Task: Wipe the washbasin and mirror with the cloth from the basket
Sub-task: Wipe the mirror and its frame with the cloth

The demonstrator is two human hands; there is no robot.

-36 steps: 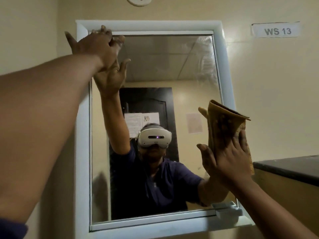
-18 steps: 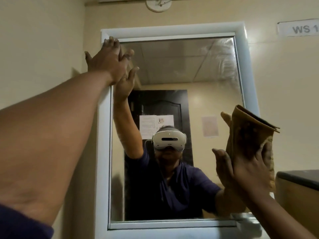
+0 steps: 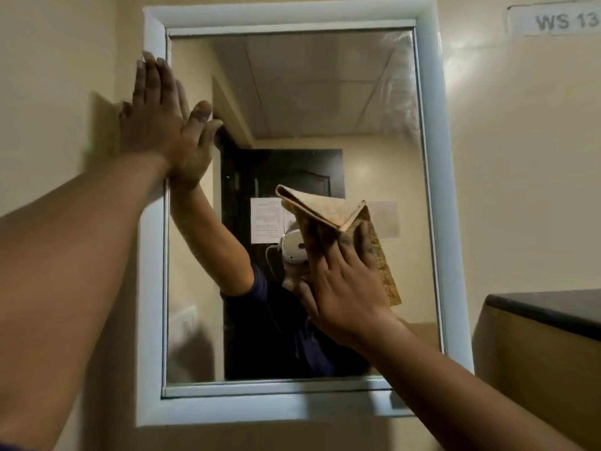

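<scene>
The right hand (image 3: 344,288) presses a folded tan cloth (image 3: 357,229) flat against the mirror (image 3: 309,102) near the middle of the glass, fingers spread over it, likely so the whole pad bears evenly while wiping. The cloth's upper fold stands off the glass. The left hand (image 3: 162,125) holds nothing; its open palm lies across the white frame (image 3: 153,288) at the upper left, apparently as a brace. The upper right glass looks hazy. No washbasin or basket is in view.
</scene>
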